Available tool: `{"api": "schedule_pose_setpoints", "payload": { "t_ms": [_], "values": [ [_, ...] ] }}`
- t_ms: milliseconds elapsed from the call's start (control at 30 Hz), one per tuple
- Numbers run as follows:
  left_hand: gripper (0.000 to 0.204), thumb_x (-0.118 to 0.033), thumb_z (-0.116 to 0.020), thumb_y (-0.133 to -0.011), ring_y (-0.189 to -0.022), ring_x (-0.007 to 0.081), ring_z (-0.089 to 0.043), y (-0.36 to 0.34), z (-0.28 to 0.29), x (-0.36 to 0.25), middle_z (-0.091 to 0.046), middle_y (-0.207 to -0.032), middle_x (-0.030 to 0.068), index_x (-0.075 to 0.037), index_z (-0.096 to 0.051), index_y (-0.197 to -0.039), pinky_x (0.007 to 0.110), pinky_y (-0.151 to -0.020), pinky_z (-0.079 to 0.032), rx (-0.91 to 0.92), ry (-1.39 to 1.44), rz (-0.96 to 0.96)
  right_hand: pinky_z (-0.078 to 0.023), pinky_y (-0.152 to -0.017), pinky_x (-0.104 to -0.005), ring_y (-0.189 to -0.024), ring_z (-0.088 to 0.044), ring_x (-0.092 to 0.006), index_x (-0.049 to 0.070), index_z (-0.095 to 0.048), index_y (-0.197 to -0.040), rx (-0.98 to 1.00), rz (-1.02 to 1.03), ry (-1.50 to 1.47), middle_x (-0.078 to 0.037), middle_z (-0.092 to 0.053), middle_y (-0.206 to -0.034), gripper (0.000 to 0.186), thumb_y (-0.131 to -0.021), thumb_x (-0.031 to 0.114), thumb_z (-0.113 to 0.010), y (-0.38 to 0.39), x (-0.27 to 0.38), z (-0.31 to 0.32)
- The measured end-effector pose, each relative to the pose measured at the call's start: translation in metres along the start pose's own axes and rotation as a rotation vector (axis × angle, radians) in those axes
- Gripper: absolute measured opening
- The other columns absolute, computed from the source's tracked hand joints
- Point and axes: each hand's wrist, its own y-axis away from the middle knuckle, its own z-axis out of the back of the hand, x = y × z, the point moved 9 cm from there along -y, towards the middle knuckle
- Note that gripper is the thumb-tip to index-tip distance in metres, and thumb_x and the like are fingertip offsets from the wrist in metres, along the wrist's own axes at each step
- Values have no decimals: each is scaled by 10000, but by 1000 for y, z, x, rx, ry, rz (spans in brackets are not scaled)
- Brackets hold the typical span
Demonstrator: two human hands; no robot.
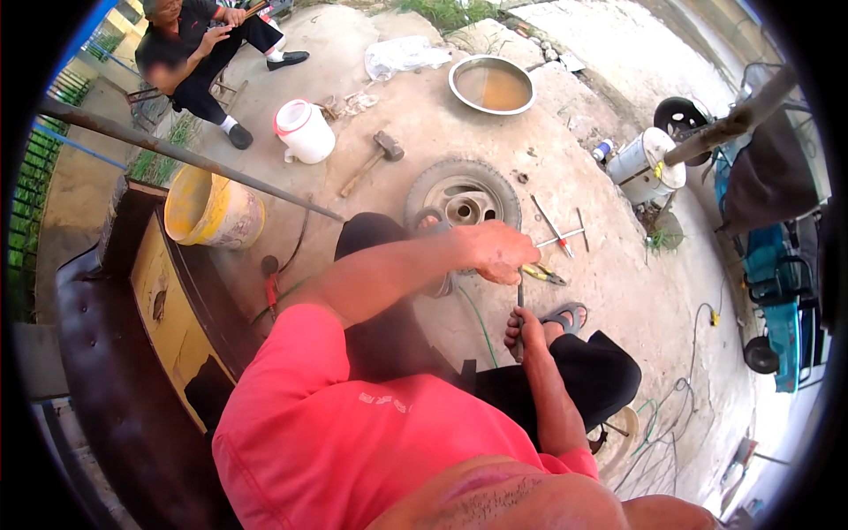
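My left hand is closed, reaching across in front of me with its fingers curled at the upper end of a dark rod-like tool. Below it, my right hand wraps round the lower part of the same rod, which stands roughly upright beside my right knee. The rod's kind cannot be made out. Just beyond my left hand lies a small wheel with a tyre, my left foot against its near edge. Yellow-handled pliers lie on the ground close to my left hand.
A T-shaped wrench and red-handled screwdriver lie crossed to the right. Farther off are a hammer, a white jug and a basin of brownish water. At left stand a bucket and brown seat. A person sits far left.
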Motion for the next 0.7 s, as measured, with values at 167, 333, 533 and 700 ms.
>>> {"api": "schedule_pose_setpoints", "payload": {
  "t_ms": [167,333,533,700],
  "values": [
    [459,-270,-663,-887,-1087,421,-670,-1,-4,4,-683,-1138,213,-53,-621,-1290,525,-902,-539,20,-12,47,-334,-463,-276,-517,-410,-84,190,-473,-880,2,40,-23,63,-437,-706,229,-998,322,-618,-3,0,3],
    [455,-272,-679,-894,-1106,409,-669,1,-2,-2,-687,-1152,204,-57,-623,-1290,520,-914,-539,-21,-2,30,-342,-468,-289,-514,-409,-90,182,-473,-888,16,29,-21,56,-436,-707,229,-1001,325,-613,-4,-3,8],
    [345,-238,-661,-851,-1043,403,-710,-2,-3,-2,-736,-1083,199,-19,-686,-1117,521,-870,-569,-75,-11,6,-349,-469,-297,-511,-410,-95,177,-476,-894,34,37,-19,48,-441,-710,228,-1000,325,-613,-7,-5,8],
    [352,-232,-665,-841,-1032,405,-713,0,1,-4,-739,-1064,203,-18,-693,-1119,524,-863,-571,-61,-17,23,-352,-467,-297,-513,-411,-97,175,-484,-899,3,39,-16,43,-457,-721,223,-1000,325,-614,-3,-3,6]
  ]
}}
